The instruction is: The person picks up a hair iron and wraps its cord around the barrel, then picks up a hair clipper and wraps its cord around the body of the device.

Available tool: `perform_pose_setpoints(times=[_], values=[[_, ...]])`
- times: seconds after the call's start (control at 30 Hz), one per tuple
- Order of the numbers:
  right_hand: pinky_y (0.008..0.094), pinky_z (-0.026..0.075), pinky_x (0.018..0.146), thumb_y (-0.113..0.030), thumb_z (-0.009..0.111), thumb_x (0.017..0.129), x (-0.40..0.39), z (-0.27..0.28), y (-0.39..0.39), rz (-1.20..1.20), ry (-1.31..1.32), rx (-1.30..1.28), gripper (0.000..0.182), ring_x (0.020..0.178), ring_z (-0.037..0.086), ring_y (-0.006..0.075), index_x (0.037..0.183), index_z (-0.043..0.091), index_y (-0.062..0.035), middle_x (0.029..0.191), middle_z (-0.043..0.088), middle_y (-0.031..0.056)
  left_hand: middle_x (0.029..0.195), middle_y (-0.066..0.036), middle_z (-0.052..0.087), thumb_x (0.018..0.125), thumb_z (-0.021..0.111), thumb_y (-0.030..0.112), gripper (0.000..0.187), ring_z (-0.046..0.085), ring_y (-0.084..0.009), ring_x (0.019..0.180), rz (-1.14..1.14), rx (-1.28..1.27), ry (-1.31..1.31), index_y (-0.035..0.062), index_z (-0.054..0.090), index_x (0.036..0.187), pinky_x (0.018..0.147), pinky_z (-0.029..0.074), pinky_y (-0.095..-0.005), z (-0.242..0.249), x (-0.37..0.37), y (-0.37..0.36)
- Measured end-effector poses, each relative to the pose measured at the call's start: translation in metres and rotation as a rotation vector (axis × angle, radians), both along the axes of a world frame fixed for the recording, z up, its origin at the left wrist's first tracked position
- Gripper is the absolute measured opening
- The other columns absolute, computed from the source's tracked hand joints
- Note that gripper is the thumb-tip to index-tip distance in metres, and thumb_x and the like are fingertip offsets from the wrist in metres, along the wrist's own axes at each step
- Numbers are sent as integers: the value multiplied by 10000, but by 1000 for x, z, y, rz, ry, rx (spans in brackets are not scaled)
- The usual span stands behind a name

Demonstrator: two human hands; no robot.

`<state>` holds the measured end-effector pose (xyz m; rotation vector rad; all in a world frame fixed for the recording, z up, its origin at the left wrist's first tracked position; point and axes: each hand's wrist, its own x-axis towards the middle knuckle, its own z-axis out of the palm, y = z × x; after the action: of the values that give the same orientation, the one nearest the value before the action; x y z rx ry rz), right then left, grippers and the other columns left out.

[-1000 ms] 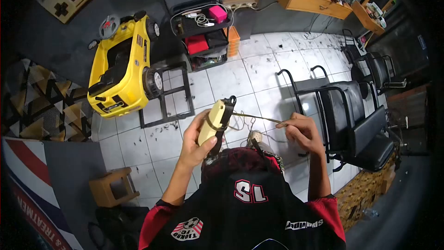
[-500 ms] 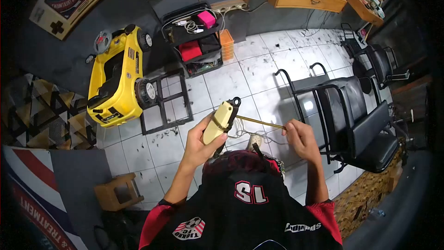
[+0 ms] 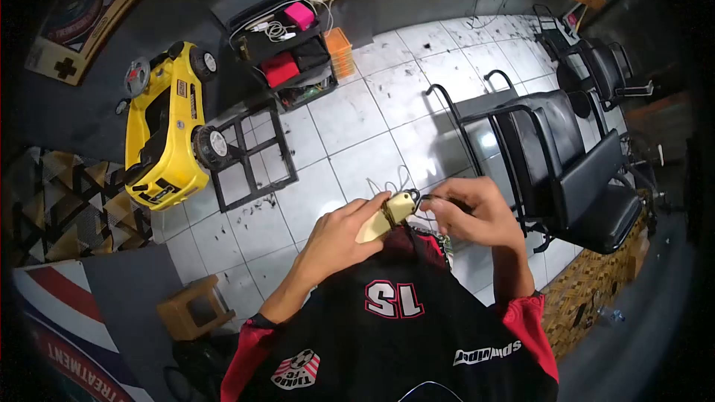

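Note:
My left hand (image 3: 344,237) is wrapped around a cream-coloured hair clipper (image 3: 376,228), held at a slant in front of the shirt. A dark band or cord (image 3: 387,216) runs around its body, and a black loop shows at its upper end. Close to that end is my right hand (image 3: 477,212), its thumb and fingers pinched together at a small dark part that I cannot make out. Behind the clipper hang thin grey cord loops (image 3: 402,177).
A yellow toy car (image 3: 165,130) and a black frame (image 3: 257,152) are on the left. A black cart (image 3: 279,48) stands beside an orange basket (image 3: 339,52). Black barber chairs (image 3: 544,141) are on the right, a wooden stool (image 3: 195,307) at lower left. Hair clippings dot the tiles.
The clipper has come lower, closer to the shirt, and tilts more to the right. My right hand has moved in beside it; the yellowish strip stretched between the hands no longer shows.

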<state>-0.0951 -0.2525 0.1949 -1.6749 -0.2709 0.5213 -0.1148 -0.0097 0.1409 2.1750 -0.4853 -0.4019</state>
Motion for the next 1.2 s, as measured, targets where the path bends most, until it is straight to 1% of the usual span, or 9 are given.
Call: perform_pose_setpoints(times=[0.17, 0.43, 0.57, 0.6, 0.83, 1.0, 1.1, 1.13, 1.2], values=[[237, 443, 464, -174, 636, 903, 13, -8, 13, -82, -187, -263, 241, 470, 575, 89, 793, 671, 37, 546, 616, 65, 919, -174, 630, 748, 692, 240, 483, 632, -379, 797, -208, 63, 20, 42, 597, 1178, 710, 514, -426, 5, -3, -9], [254, 431, 440, -187, 662, 889, 12, -5, 21, -173, -304, -348, 229, 433, 563, 108, 808, 693, 26, 529, 614, 86, 944, -208, 634, 741, 652, 241, 511, 622, -401, 858, -134, 203, 79, -1, 561, 1183, 765, 509, -459, 2, 8, -8], [254, 393, 435, -188, 673, 885, 15, -17, 21, -218, -276, -373, 241, 456, 560, 80, 796, 690, 36, 520, 605, 62, 977, -185, 646, 749, 678, 225, 504, 631, -376, 836, -259, 67, 61, 28, 573, 1200, 735, 508, -423, 5, 8, -1], [282, 435, 446, -214, 666, 888, 15, -17, 22, -190, -254, -384, 250, 459, 607, 129, 816, 703, 23, 540, 621, 98, 987, -182, 647, 746, 683, 231, 522, 632, -375, 845, -294, 38, 25, 29, 566, 1213, 736, 510, -421, 3, 8, 1], [287, 387, 480, -242, 680, 883, 32, -58, 4, 22, -188, -252, 278, 499, 452, 99, 838, 691, 33, 574, 602, 98, 1017, -185, 651, 708, 728, 149, 630, 646, -343, 906, -317, -142, -15, 33, 530, 1295, 773, 520, -384, 18, 9, 7], [308, 473, 860, -206, 582, 950, 25, -118, -10, 420, -28, 194, 289, 890, 594, 147, 1062, 630, 56, 928, 685, 131, 1098, -194, 628, 707, 742, 70, 687, 652, -304, 935, -274, -284, -120, 0, 497, 1344, 828, 508, -329, 15, 12, 6], [299, 492, 825, -137, 533, 954, -2, -121, 15, -58, -31, 248, 239, 889, 601, 155, 1086, 622, 42, 1002, 662, 89, 1156, -198, 616, 722, 730, 39, 665, 636, -248, 1028, -57, -388, -144, -30, 488, 1339, 893, 482, -304, 19, 14, 2], [266, 509, 721, -109, 604, 910, -7, -112, 14, -115, 134, 265, 151, 829, 600, 140, 993, 648, 10, 935, 639, 75, 1236, -178, 584, 752, 707, -5, 669, 585, -197, 1113, -3, -426, -101, -56, 442, 1364, 962, 441, -302, 17, 14, 4], [253, 503, 657, -88, 660, 866, -5, -112, 15, -279, -202, 35, 107, 775, 597, 137, 928, 649, -1, 888, 626, 70, 1282, -165, 554, 765, 704, -13, 695, 552, -189, 1151, 108, -596, 18, -61, 401, 1389, 991, 418, -305, 8, 14, 5]])
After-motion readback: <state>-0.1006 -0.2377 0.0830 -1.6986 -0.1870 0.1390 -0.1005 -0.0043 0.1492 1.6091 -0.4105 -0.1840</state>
